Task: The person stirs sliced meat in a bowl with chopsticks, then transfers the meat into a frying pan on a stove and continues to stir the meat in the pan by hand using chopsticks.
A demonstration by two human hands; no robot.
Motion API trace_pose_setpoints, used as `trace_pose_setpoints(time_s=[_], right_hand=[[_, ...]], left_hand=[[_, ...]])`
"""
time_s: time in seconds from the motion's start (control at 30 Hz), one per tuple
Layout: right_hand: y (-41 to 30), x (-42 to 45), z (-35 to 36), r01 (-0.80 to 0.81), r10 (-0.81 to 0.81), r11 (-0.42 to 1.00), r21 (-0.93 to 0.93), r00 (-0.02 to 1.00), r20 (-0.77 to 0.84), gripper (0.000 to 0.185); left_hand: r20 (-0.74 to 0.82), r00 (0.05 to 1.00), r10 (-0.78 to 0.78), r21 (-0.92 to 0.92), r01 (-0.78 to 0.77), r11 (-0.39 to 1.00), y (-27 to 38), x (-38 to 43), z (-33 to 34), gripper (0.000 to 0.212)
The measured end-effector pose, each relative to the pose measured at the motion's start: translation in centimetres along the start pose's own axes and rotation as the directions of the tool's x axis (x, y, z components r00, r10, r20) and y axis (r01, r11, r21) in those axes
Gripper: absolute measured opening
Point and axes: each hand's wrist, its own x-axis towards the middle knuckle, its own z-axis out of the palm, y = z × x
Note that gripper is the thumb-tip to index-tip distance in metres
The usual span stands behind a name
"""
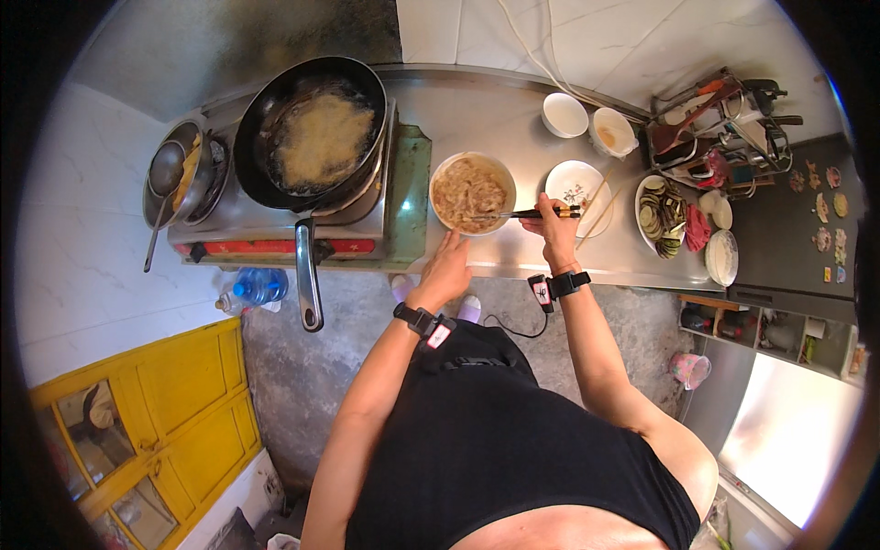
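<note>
A white bowl stands on the steel counter, full of a wet, pale brown mix, perhaps shredded meat in batter. My left hand holds the bowl at its near rim with the fingertips. In my right hand is a pair of black chopsticks with gold bands at the ends. Their tips reach into the mix at the bowl's right side. Just beyond that hand lies a white plate with a flower pattern, and two wooden chopsticks rest across it.
Left on the gas stove sits a black wok of foaming oil, its handle jutting past the counter edge. A metal bowl with a skimmer stands further left. To the right are sliced eggplant, white bowls and a utensil rack.
</note>
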Motion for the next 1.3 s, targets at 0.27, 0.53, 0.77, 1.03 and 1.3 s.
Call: trace_pose_setpoints(time_s=[0.27, 0.53, 0.77, 1.03, 1.3], right_hand=[[0.9, 0.9, -1.1, -0.201, 0.2, 0.968, 0.153, 0.98, 0.021, 0.028], [0.0, 3.8, -3.8, -0.365, 0.371, 0.85, 0.381, 0.927, 0.058, 0.033], [-4.2, 4.2, -2.9, -0.375, 0.358, 0.824, 0.424, 0.926, 0.122, 0.029], [-12.3, 4.4, 3.7, -0.266, 0.128, 0.892, 0.365, 0.924, 0.362, 0.027], [-16.7, 3.8, 18.2, -0.131, 0.0, 0.963, 0.233, 0.872, 0.49, 0.031]], left_hand=[[-0.015, 1.0, -0.001, 0.033, 0.001, 0.999, 0.2, -0.1, 0.0, 0.057], [-0.017, 1.0, 0.001, 0.023, -0.001, 1.0, -0.6, -0.3, 0.4, 0.056], [0.003, 1.0, -0.019, -0.011, 0.019, 1.0, -0.2, -0.5, -0.7, 0.057], [-0.002, 1.0, -0.025, 0.016, 0.025, 1.0, -1.3, -0.7, -0.3, 0.056], [0.024, 1.0, -0.004, 0.048, 0.003, 0.999, -1.5, -2.3, -2.1, 0.05]])
